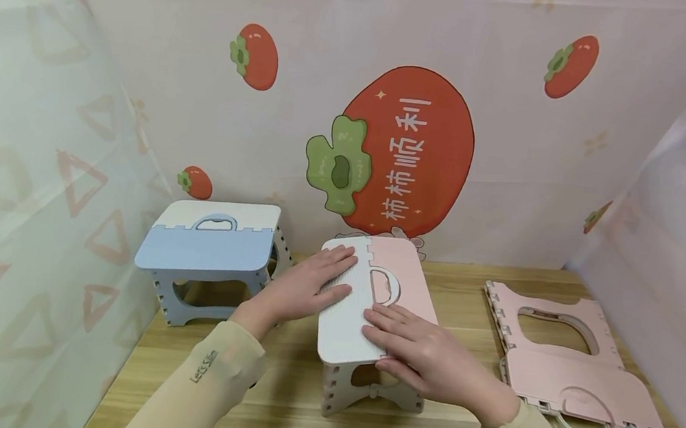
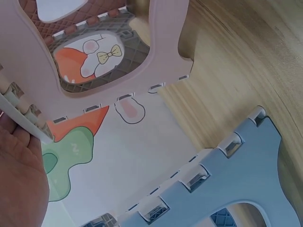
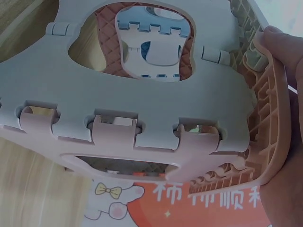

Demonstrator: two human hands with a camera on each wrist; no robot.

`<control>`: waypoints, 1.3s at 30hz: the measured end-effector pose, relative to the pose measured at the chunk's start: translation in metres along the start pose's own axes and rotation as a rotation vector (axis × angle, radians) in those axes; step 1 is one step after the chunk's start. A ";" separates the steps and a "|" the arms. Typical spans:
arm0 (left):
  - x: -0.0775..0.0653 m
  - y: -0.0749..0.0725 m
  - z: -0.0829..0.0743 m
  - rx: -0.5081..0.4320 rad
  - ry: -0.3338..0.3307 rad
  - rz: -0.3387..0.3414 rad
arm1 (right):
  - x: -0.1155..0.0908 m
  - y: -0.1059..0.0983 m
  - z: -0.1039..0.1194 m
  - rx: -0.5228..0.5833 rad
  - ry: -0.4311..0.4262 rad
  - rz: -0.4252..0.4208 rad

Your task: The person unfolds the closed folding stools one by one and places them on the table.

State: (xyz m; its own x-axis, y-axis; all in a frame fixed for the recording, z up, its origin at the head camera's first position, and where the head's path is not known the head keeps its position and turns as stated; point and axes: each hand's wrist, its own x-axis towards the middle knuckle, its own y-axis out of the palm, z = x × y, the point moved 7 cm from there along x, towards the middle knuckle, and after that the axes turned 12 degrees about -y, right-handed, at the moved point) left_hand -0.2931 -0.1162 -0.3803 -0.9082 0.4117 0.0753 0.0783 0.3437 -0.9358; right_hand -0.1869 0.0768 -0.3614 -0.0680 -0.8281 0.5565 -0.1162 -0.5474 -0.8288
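A white-and-pink folding step stool stands unfolded on the wooden surface, its top flat and its legs spread. My left hand lies on the white half of the top, fingers extended. On the near right part of the top rests my right hand, fingers fairly straight, close to the white carry handle. The left wrist view has the left hand at the stool's edge, beside a pink leg panel. From the right wrist, the right hand appears along the ribbed rim, with the hinged leg panels below.
A white-and-blue folding stool stands unfolded at the left. At the right, a pink folding stool lies flattened on the wooden surface. A printed cloth with persimmon pictures hangs behind, and cloth also borders both sides.
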 end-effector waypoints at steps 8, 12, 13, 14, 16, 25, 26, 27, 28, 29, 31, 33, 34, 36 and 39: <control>-0.004 0.001 0.000 0.038 -0.016 -0.003 | -0.006 -0.005 -0.003 0.022 0.017 0.006; -0.008 0.000 0.000 0.060 -0.010 -0.014 | -0.009 -0.010 -0.003 0.023 0.029 0.003; -0.009 0.000 0.000 0.064 -0.005 -0.018 | -0.010 -0.011 -0.004 0.021 0.032 0.003; -0.010 0.000 -0.001 0.070 -0.002 -0.021 | -0.011 -0.012 -0.004 0.018 0.034 0.004; -0.012 -0.001 -0.002 0.079 0.009 -0.028 | -0.014 -0.014 -0.005 0.017 0.041 0.007; -0.020 0.000 -0.003 0.116 0.034 -0.061 | -0.020 -0.020 -0.009 0.015 0.060 -0.004; -0.021 0.000 -0.003 0.119 0.038 -0.069 | -0.021 -0.021 -0.009 0.010 0.056 -0.014; -0.022 0.000 -0.003 0.123 0.044 -0.077 | -0.021 -0.022 -0.009 0.008 0.051 -0.024; -0.024 0.000 -0.003 0.128 0.051 -0.084 | -0.022 -0.023 -0.009 0.006 0.045 -0.036; -0.025 0.000 -0.003 0.131 0.056 -0.090 | -0.022 -0.025 -0.010 0.001 0.036 -0.051; -0.028 -0.001 -0.003 0.141 0.064 -0.096 | -0.024 -0.027 -0.011 -0.008 0.029 -0.067; -0.031 0.000 -0.002 0.149 0.069 -0.096 | -0.026 -0.028 -0.012 -0.015 0.042 -0.064; -0.032 0.000 -0.002 0.154 0.071 -0.095 | -0.027 -0.028 -0.014 -0.017 0.055 -0.055; -0.034 0.000 -0.001 0.157 0.071 -0.092 | -0.030 -0.028 -0.016 -0.018 0.079 -0.036; -0.036 0.000 0.000 0.169 0.078 -0.096 | -0.033 -0.029 -0.020 -0.015 0.103 -0.024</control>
State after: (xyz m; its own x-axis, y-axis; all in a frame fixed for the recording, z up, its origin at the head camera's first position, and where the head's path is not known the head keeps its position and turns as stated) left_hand -0.2599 -0.1309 -0.3827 -0.8733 0.4497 0.1874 -0.0832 0.2413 -0.9669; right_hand -0.2010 0.1226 -0.3545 -0.1662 -0.7978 0.5796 -0.1342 -0.5640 -0.8148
